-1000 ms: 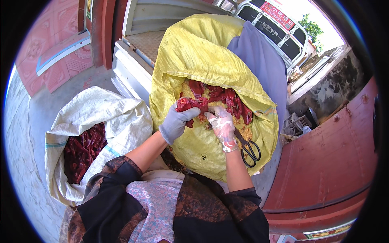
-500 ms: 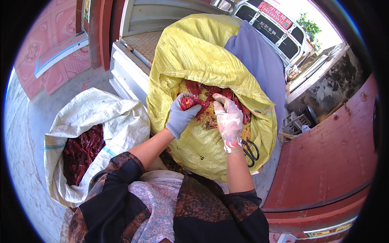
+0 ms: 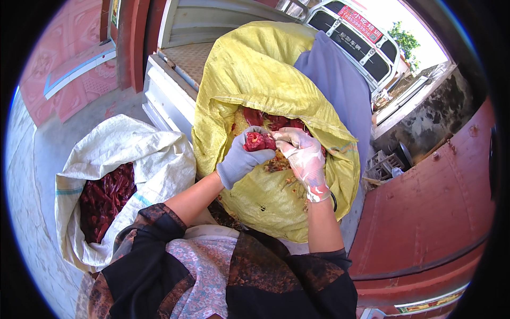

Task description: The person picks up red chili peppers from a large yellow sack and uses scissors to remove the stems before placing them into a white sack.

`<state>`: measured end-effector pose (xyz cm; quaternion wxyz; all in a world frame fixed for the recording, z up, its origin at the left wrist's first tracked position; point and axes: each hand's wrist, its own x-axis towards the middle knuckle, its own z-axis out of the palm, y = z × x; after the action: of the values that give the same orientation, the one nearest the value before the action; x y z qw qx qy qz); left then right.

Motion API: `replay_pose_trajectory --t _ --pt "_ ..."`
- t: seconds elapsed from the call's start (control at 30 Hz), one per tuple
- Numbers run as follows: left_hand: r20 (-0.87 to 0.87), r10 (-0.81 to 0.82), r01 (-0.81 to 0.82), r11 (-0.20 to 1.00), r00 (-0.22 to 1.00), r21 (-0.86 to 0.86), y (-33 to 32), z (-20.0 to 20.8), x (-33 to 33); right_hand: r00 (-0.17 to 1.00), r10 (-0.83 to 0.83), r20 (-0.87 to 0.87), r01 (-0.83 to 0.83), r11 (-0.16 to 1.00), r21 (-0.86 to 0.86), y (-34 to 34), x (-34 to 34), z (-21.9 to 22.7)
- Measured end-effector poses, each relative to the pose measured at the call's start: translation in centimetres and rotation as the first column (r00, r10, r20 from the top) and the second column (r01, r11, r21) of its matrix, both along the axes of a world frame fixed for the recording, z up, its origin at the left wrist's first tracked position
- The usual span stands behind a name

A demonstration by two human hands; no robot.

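Observation:
My left hand (image 3: 241,159), in a grey glove, is closed round a small bunch of dried red chili peppers (image 3: 258,141), cut or stem ends facing me. At the bunch's right end, my right hand (image 3: 300,151), in a white and pink patterned glove, pinches with thumb and fingers; the exact spot it grips is partly hidden. Both hands are over the mouth of a large yellow woven sack (image 3: 255,69). More red chilies (image 3: 254,116) and loose yellow seeds lie inside it. A black scissor handle (image 3: 334,202) shows beside my right wrist, the rest covered.
To the left stands a white woven sack (image 3: 159,154) with its mouth open, holding dark red chilies (image 3: 109,196). Behind the yellow sack are a purple-grey cloth (image 3: 334,74) and a small truck's bed (image 3: 186,56). A red metal panel (image 3: 425,212) rises on the right.
My left hand has moved right with the chilies, and my right hand has come to meet it, fingertips now at the bunch. The right forearm now covers most of the scissors.

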<state>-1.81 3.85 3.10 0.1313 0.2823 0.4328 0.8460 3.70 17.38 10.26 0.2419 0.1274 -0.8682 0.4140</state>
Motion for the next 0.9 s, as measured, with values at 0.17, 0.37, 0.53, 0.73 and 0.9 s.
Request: replay_pose_trajectory --t 0.17,0.37,0.53,0.73,0.9 --pt "0.039 -0.233 0.233 0.972 0.972 -0.012 -1.1 1.5 0.6 0.991 0.123 0.045 -0.122 0.992 -0.009 0.7 0.7 0.7" --pt "0.049 -0.253 0.257 0.948 0.966 -0.188 -2.3 0.8 0.9 0.988 0.115 -0.106 -0.11 0.993 0.052 -1.7 1.8 0.9" --pt "-0.156 -0.133 0.114 0.985 0.979 -0.128 -2.6 0.3 1.3 0.986 0.094 0.136 -0.013 0.865 -0.501 -2.9 2.0 0.2" --pt "0.043 -0.171 0.171 0.985 0.984 0.011 -1.8 -1.5 1.2 0.976 0.055 0.211 0.075 0.824 -0.562 -3.4 1.9 -0.2" --pt "0.005 -0.177 0.177 0.983 0.984 0.056 -2.0 -1.1 1.4 0.975 0.027 0.222 0.119 0.779 -0.616 -3.6 2.3 -1.1"
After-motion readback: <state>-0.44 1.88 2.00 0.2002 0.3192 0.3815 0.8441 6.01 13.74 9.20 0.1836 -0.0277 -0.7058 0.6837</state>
